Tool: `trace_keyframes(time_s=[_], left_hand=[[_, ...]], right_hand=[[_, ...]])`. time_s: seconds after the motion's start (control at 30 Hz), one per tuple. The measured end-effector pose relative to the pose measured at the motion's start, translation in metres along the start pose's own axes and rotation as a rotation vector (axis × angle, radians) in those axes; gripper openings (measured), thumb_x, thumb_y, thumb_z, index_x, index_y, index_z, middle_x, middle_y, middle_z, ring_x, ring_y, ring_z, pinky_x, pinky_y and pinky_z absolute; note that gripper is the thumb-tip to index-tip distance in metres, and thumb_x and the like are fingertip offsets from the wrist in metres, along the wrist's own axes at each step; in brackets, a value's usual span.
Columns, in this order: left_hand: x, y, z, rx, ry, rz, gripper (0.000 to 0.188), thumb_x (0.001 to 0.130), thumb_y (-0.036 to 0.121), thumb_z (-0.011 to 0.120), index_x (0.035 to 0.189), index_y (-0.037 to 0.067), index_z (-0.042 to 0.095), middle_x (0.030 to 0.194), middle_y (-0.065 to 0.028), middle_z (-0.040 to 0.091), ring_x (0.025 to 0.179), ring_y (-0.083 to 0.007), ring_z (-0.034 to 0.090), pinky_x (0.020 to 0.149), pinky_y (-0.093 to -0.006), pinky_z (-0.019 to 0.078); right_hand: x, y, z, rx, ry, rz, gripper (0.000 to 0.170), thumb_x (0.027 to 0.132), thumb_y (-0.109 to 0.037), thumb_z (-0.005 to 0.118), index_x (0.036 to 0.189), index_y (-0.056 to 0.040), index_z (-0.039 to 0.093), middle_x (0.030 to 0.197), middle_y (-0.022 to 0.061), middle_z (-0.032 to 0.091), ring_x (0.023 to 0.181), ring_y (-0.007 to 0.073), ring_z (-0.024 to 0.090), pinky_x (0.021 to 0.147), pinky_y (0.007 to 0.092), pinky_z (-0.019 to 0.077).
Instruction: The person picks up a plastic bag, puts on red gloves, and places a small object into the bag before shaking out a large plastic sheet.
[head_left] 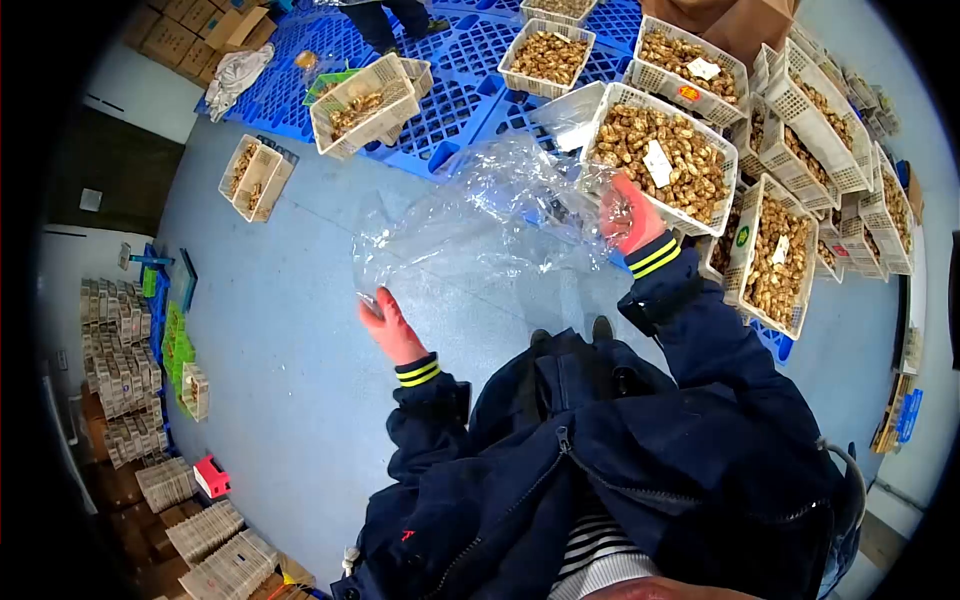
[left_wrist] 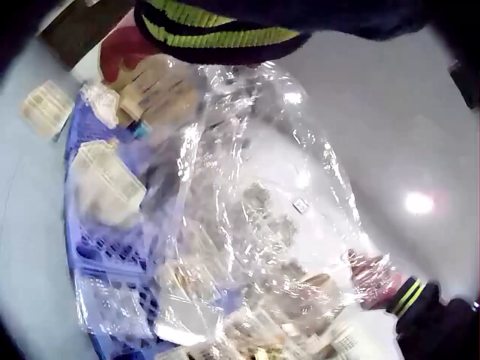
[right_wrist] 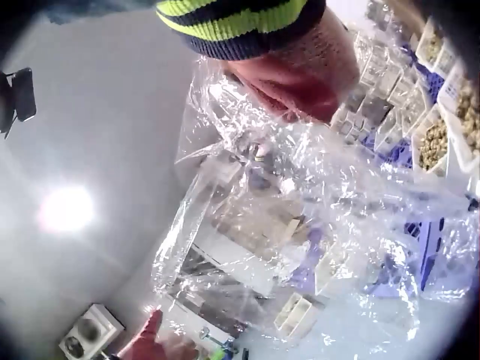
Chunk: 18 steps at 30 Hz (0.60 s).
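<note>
A large clear plastic bag (head_left: pixel 480 225) stretches between both hands, crumpled and shiny, above the blue-grey floor. My left hand (head_left: pixel 394 328) pinches its lower left edge between thumb and fingers. At the other end my right hand (head_left: pixel 630 215) grips the bunched plastic, in front of a white crate (head_left: pixel 722 150) heaped with brown, knobbly pieces and a white label. Through the film in the left wrist view, crates and blue pallets show behind the bag (left_wrist: pixel 247 187). The right wrist view has the bag (right_wrist: pixel 300 195) hanging below the right hand (right_wrist: pixel 300 75).
More filled crates (head_left: pixel 780 250) stack up at the right. Blue pallets (head_left: pixel 440 120) lie ahead, carrying crates (head_left: pixel 365 105) and, farther back, a person's legs (head_left: pixel 385 20). Two small crates (head_left: pixel 255 180) stand on the floor (head_left: pixel 290 280) at left; stacked baskets (head_left: pixel 120 350) line the left wall.
</note>
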<state>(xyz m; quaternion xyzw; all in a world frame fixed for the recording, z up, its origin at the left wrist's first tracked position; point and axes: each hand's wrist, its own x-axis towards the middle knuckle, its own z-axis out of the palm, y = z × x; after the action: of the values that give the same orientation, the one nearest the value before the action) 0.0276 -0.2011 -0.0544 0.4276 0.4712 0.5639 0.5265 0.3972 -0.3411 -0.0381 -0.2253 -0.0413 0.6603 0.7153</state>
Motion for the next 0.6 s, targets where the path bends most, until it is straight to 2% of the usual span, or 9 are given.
trace_keyframes(time_s=[0.07,0.17,0.2,0.3,0.37,0.4,0.5,0.57,0.6], left_hand=[[-0.032,-0.048,-0.022,-0.058,-0.008,-0.605,0.058,0.082,0.05,0.051,0.13,0.02,0.036,0.132,-0.0019,0.036,0.114,-0.0228,0.035,0.091,-0.0443,0.0301],[-0.061,-0.095,0.001,-0.09,-0.359,-0.751,0.066,0.084,0.05,0.043,0.139,0.031,0.012,0.145,-0.0128,0.008,0.131,-0.0356,0.009,0.097,-0.0549,0.0196],[-0.057,-0.097,0.009,0.003,-0.504,-0.648,0.065,0.085,0.049,0.042,0.139,0.032,0.01,0.145,-0.0125,0.005,0.131,-0.0376,0.008,0.097,-0.0544,0.02],[-0.021,-0.109,0.035,-0.038,-0.345,-0.75,0.066,0.085,0.05,0.042,0.138,0.032,0.009,0.145,-0.0133,0.006,0.13,-0.038,0.012,0.097,-0.0538,0.0211],[0.008,-0.127,0.038,-0.203,-0.188,-1.054,0.063,0.079,0.041,0.06,0.129,0.015,0.03,0.126,-0.0098,0.036,0.119,-0.0279,0.034,0.095,-0.0484,0.0294],[0.004,-0.113,0.053,-0.453,-0.163,-1.095,0.047,0.077,0.032,0.067,0.112,0.009,0.046,0.094,-0.0063,0.05,0.088,-0.0181,0.05,0.077,-0.039,0.0425],[-0.007,-0.05,0.079,-0.27,-0.331,-0.657,0.026,0.079,0.029,0.065,0.093,0.009,0.057,0.051,0.0071,0.036,0.039,-0.0049,0.034,0.041,-0.0221,0.0277],[-0.01,-0.011,0.086,-0.106,-0.273,-0.523,0.015,0.081,0.021,0.061,0.088,0.008,0.059,0.05,0.0054,0.036,0.04,-0.005,0.034,0.037,-0.0216,0.0258],[-0.007,0.002,0.083,-0.056,-0.219,-0.477,0.013,0.081,0.019,0.059,0.086,0.007,0.06,0.05,0.005,0.037,0.041,-0.0048,0.034,0.037,-0.0214,0.0255]], right_hand=[[-0.014,0.024,0.022,0.007,0.316,-0.204,0.026,0.084,-0.03,0.056,0.105,-0.0148,0.057,0.084,0.0065,0.057,0.072,0.0211,0.054,0.051,0.0298,0.0434],[-0.014,0.036,0.016,0.16,0.263,0.039,0.036,0.084,-0.038,0.053,0.097,-0.0051,0.056,0.07,0.0069,0.055,0.056,0.0202,0.05,0.05,0.0296,0.0403],[-0.025,0.039,0.058,0.012,0.502,-0.004,0.038,0.085,-0.039,0.051,0.086,-0.0008,0.057,0.06,0.0049,0.05,0.048,0.017,0.042,0.047,0.0279,0.0364],[-0.042,0.04,0.05,0.148,0.242,0.111,0.038,0.086,-0.036,0.049,0.083,0.001,0.055,0.056,0.001,0.041,0.047,0.0105,0.034,0.046,0.0238,0.0315],[-0.046,0.031,0.026,0.268,0.194,0.11,0.035,0.086,-0.035,0.05,0.08,-0.0018,0.059,0.069,0.0074,0.06,0.049,0.0169,0.049,0.045,0.0283,0.0399],[-0.047,0.027,0.017,0.227,0.203,0.097,0.034,0.086,-0.035,0.051,0.08,-0.0028,0.06,0.071,0.0076,0.061,0.048,0.0161,0.049,0.044,0.0287,0.0404],[-0.053,0.009,0.002,-0.524,0.538,-0.296,0.025,0.082,-0.031,0.057,0.082,-0.0065,0.062,0.067,0.0047,0.059,0.051,0.0128,0.052,0.046,0.0262,0.0415],[-0.052,-0.009,-0.088,-1.262,0.847,-0.471,0.029,0.079,-0.03,0.059,0.086,-0.0018,0.064,0.065,0.0014,0.058,0.049,0.0127,0.047,0.049,0.0267,0.0384],[-0.059,-0.016,-0.128,-1.105,0.896,-0.456,0.035,0.079,-0.032,0.057,0.089,0.0004,0.063,0.069,0.0073,0.062,0.056,0.02,0.055,0.057,0.032,0.0436]])
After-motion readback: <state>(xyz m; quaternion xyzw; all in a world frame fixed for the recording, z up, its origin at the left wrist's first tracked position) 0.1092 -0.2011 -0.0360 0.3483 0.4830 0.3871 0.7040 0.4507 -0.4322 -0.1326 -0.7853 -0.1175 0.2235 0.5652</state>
